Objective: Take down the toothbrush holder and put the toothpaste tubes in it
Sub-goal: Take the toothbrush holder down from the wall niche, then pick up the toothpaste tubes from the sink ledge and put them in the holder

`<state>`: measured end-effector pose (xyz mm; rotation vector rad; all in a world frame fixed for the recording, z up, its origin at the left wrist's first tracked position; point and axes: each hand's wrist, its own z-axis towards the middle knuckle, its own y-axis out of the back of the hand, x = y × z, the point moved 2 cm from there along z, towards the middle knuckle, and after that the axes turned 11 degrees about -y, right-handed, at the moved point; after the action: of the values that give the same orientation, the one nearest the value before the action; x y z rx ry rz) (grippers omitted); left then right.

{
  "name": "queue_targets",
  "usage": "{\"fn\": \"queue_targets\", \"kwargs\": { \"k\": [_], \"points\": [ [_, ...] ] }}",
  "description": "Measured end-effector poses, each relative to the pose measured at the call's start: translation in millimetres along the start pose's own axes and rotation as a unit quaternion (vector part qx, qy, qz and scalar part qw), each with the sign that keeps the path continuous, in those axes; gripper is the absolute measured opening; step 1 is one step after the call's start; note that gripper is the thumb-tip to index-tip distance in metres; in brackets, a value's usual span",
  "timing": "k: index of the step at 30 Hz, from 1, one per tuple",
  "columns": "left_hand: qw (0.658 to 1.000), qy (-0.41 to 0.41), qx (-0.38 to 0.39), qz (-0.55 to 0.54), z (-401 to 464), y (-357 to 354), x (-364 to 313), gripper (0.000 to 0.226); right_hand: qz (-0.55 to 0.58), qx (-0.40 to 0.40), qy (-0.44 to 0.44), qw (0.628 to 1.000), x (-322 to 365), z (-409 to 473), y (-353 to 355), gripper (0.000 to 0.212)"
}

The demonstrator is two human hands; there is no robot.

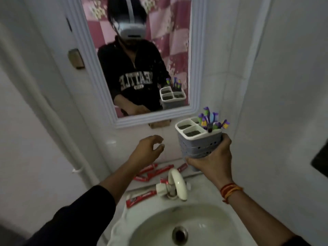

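Toothpaste tubes [156, 172] partly behind tap [174, 185]; holder [198, 141] base under fingers.

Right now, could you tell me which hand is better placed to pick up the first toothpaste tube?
The left hand. It is empty, fingers loosely open, above the toothpaste tubes lying behind the tap. The right hand already has its grip on the toothbrush holder.

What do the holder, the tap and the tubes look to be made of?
Holder: likely moulded plastic, matte, with a white divided top and a grey perforated wall. Tap: glossy cream surface with soft highlights, probably plastic or coated metal; unclear which. Tubes: thin printed laminate or plastic, red, slightly shiny and flattened.
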<state>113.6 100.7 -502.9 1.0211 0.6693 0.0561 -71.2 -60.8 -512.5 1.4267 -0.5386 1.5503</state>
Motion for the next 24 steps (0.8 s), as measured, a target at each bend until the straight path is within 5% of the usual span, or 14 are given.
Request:
{"fn": "queue_targets", "kwargs": {
  "k": [9, 14, 20, 24],
  "points": [
    [0.971, 0.039, 0.233, 0.031, 30, -95, 52, 0.025, 0.025, 0.007, -0.130, 0.991, -130, -37, -19, 0.136],
    [0.941, 0.075, 0.327, 0.046, 56, -144, 68, 0.036, -0.002, -0.004, -0.157, 0.988, -169, -44, -21, 0.123],
    [0.920, 0.018, 0.368, 0.135, 82, -185, 65, 0.048, -0.005, 0.008, -0.165, 0.986, -189, -40, -23, 0.119],
    [0.900, -0.003, 0.395, 0.184, 84, -196, 62, 0.038, -0.008, 0.017, -0.189, 0.982, -202, -34, -20, 0.120]
  ]
}}
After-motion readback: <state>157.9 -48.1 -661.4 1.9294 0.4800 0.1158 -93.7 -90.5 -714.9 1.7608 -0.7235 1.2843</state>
